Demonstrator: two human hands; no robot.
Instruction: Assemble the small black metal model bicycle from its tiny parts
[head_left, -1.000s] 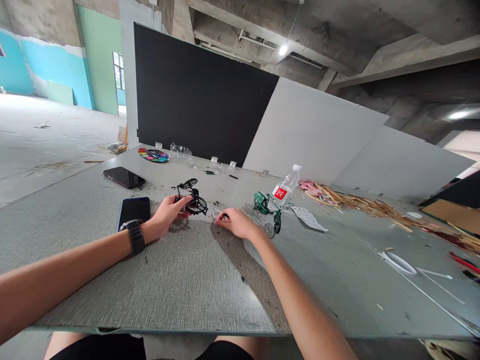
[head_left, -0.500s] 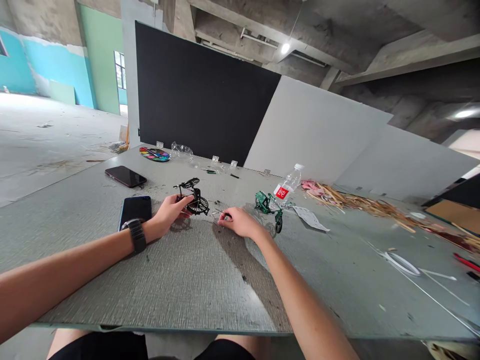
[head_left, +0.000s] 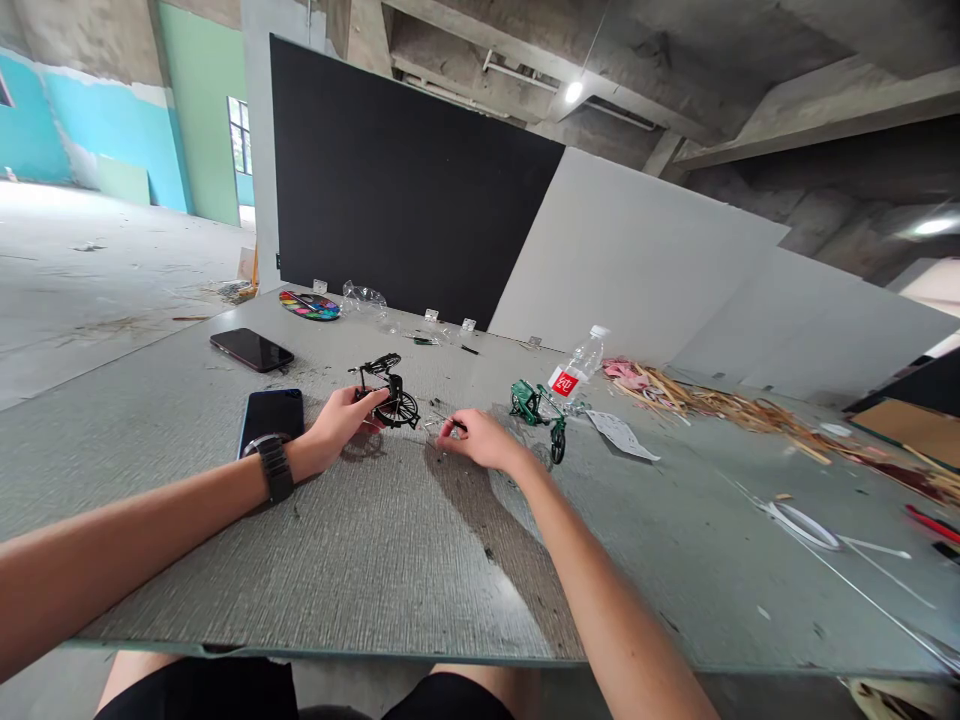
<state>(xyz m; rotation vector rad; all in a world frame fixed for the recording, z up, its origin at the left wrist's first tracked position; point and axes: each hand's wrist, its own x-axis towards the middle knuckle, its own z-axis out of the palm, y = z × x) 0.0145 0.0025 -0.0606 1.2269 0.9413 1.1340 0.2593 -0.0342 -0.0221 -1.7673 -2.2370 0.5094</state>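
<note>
- Progress, as judged: the black model bicycle (head_left: 397,408) is largely put together, with 2 spoked wheels seen on its frame, 1 high and 1 low.
- Small loose parts (head_left: 436,402) are scattered on the table (head_left: 337,570) between the hands. Whether any of them belongs to the black model cannot be told, so what is left undone cannot be counted.
- The green model bicycle (head_left: 529,403) is stood farther right, near the bottle (head_left: 581,368), with 2 wheels visible. It is touched by neither hand.
- Left hand (head_left: 337,425): the black model is grasped near its lower wheel, with the thumb laid along the near side. The fingers are closed on it, though their tips are partly hidden. The model is held tilted, above or against the table; which of these cannot be told.
- Right hand (head_left: 480,440): a slim tool (head_left: 458,426) with a dark handle is pinched between thumb and fingertips, just beside the loose parts. The fingers are bent and nearly closed. Contact between tool tip and parts is too small to be confirmed.
- A gap is left between tool and black model.
- Nearby: 1 phone (head_left: 271,412) is partly covered by the left wrist; a printed paper (head_left: 621,435) is laid right of the green model.
</note>
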